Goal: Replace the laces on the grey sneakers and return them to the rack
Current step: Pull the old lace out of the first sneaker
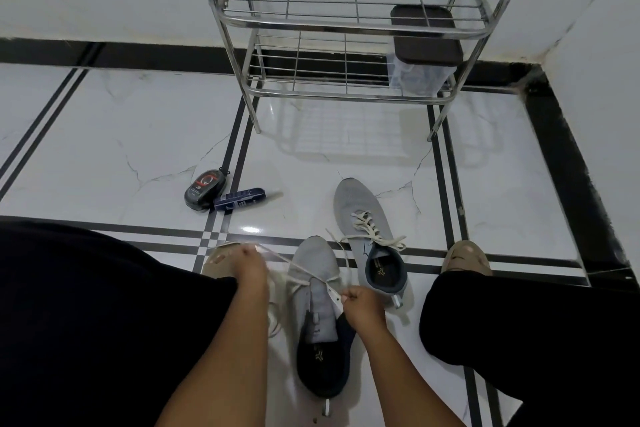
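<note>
Two grey sneakers lie on the tiled floor between my legs. The near sneaker (320, 308) points away from me, with a cream lace (299, 273) threaded only through its front eyelets. My left hand (250, 265) grips one end of that lace, pulled out to the left. My right hand (360, 303) pinches the other end at the shoe's right eyelet row. The far sneaker (367, 236) is laced in cream, its ends loose. The steel wire rack (349, 28) stands against the wall ahead.
A dark-lidded clear container (424, 45) sits on the rack's lower right shelf. A black shoe-polish sponge (204, 189) and a small blue packet (239, 198) lie on the floor to the left. My black-trousered legs flank the shoes, with one beige-shod foot (467, 258) at the right.
</note>
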`<state>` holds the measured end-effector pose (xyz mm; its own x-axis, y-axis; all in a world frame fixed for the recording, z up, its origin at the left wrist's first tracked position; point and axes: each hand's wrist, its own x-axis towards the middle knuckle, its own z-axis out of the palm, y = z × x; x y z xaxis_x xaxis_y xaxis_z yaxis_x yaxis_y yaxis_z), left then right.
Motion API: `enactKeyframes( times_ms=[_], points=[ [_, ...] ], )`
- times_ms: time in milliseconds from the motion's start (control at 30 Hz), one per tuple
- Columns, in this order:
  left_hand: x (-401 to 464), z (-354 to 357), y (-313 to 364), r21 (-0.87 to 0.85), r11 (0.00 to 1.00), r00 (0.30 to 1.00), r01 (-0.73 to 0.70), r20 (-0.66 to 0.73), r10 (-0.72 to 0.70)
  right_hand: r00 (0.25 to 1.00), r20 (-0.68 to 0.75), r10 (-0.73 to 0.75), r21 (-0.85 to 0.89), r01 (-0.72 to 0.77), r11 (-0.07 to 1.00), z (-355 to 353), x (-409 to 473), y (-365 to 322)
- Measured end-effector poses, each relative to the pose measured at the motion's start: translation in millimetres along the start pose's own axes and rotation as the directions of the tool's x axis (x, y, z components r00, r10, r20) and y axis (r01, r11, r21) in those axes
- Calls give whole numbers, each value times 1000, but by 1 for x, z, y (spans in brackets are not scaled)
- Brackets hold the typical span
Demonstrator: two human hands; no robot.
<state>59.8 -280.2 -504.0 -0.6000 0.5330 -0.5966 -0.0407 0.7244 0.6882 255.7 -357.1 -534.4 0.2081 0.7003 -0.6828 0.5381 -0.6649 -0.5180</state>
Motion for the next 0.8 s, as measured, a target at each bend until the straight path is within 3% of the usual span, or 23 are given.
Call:
enactKeyframes(
  times_ms=[67, 100, 133, 167, 200, 233, 267, 300, 400, 500, 600, 667, 700, 767, 800],
  points=[
    [7, -8, 23, -469, 861, 981, 196, 82, -178, 1000, -4, 6, -3, -6, 1000, -1, 1, 0],
    [3, -6, 30, -520, 804, 958, 288, 160, -240, 1000, -5, 3, -5, -3, 1000, 0, 2, -1],
    [-7, -3, 37, -418, 863, 957, 282, 188, -221, 1000, -3, -1, -6, 1, 1000, 0, 2, -3],
    [-17, 4, 38, -113, 986, 974, 126, 203, -101, 1000, 0, -7, -11, 7, 1000, 0, 3, -4],
    [-24, 10, 29, 233, 961, 952, -152, 296, 79, 1000, 6, -11, -14, 11, 1000, 0, 2, -5],
    [-27, 14, 17, 479, 769, 876, -423, 433, 212, 1000, 12, -16, -15, 16, 1000, 0, 2, -6],
    [-34, 17, 4, 592, 562, 798, -577, 555, 235, 1000, 17, -18, -16, 18, 1000, -1, 1, -7],
    [-37, 18, -10, 631, 428, 754, -647, 614, 236, 1000, 18, -18, -19, 18, 1000, -1, 1, -8],
    [-49, 21, -30, 677, 346, 760, -650, 579, 295, 1000, 17, -25, -32, 25, 999, -1, -2, -9],
    [-54, 28, -31, 700, 173, 707, -693, 612, 354, 999, 27, -30, -34, 31, 999, -2, -3, -10],
    [-53, 31, -33, 721, 116, 710, -683, 618, 339, 999, 27, -29, -34, 30, 999, -2, -5, -11],
    [-53, 30, -34, 722, 154, 726, -675, 611, 316, 999, 21, -31, -27, 31, 999, -2, -6, -11],
    [-49, 31, -38, 724, 242, 759, -646, 576, 303, 999, 21, -30, -25, 30, 999, -3, -7, -11],
    [-42, 32, -34, 643, 607, 876, -467, 430, 218, 999, 36, -18, -11, 18, 1000, -4, -6, -9],
    [-36, 31, -29, 509, 799, 927, -322, 341, 156, 999, 41, -5, 2, 5, 1000, -5, -6, -8]
  ],
)
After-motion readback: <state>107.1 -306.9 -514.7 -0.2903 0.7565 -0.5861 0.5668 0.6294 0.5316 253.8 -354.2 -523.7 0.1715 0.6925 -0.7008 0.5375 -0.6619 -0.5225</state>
